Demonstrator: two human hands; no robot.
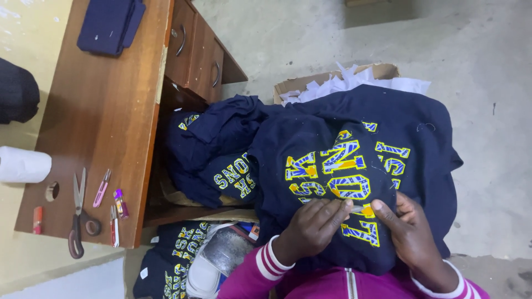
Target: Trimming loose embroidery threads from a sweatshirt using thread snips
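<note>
looking down at my lap, i have a navy sweatshirt (332,166) draped over my knees, its yellow and blue appliqué lettering (338,177) facing up. i judge it soft and limp, fairly light, with no stiffness except where the stitched letters thicken the cloth; it will sag and slide off the knee if only one corner is pulled. the best place to take hold, as i read it, is the fabric right beside a letter, pinched flat so the patch stays taut, or a fold of the body when the whole garment has to shift.

my left hand (313,224) lies on the cloth with fingers curled close together, the tips pressing at the lower edge of the lettering. between its fingertips and my right thumb there seems to be a small pale sliver, perhaps a thread or a scrap of backing; it is too small for me to be sure. my right hand (413,232) rests on the sweatshirt just beside it, narrowly pinched, thumb pointing toward the left fingertips, the two hands almost touching.

more navy garments (221,149) are heaped to my left under the wooden desk (105,111), where scissors (77,216) and a pink thread snip (101,188) lie well apart from my hands. a cardboard box (338,80) of white scraps sits beyond the knees.
</note>
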